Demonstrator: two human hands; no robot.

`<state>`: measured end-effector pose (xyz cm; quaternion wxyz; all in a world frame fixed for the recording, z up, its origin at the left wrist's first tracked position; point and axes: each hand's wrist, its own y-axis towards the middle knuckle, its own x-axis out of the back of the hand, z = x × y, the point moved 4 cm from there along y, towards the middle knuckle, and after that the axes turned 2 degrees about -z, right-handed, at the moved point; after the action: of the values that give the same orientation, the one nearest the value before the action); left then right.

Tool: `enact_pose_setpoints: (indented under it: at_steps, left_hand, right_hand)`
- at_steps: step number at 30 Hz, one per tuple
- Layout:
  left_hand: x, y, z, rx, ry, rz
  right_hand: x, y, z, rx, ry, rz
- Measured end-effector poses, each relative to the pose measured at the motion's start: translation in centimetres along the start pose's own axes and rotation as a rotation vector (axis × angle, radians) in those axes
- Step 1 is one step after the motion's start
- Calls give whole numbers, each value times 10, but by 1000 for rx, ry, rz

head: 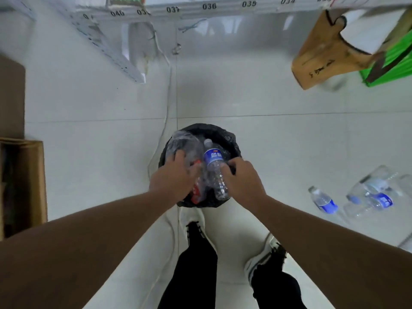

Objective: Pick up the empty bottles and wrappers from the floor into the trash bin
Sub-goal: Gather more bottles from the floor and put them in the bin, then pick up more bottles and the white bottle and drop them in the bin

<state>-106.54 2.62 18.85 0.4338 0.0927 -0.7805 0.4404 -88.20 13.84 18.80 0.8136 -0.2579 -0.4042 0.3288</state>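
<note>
A black-bagged trash bin [219, 133] stands on the floor just ahead of my feet. Over its mouth my right hand [243, 179] grips a clear bottle with a blue label [214, 166], cap pointing away from me. My left hand [172, 172] holds a crumpled clear wrapper [181, 142] together with a red-printed wrapper [197, 190] above the bin. Off to the right on the floor lie a small blue-labelled bottle [324, 201] and a cluster of clear bottles [374, 195].
A cardboard box [29, 179] stands at the left. A wooden stool [332, 54] and a green crate [392, 65] sit at the upper right. White shelving with numbered labels [209, 6] runs along the far side. A thin white cable [167, 101] trails across the tiles.
</note>
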Motion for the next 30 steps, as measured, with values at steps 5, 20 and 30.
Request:
enact_pose_setpoints:
  at_steps: [5,20,30]
  left_hand:
    - [44,-43,-33,-157,49,-23]
    - [-14,-116,-280,-657,438,213]
    - [-124,-203,-409,-929,642,285]
  right_hand:
    - [77,-55,-39,-59,-38,22]
    - [232,-215,-285,-453,246,-209]
    - [226,-340,-443,-678,491,-296]
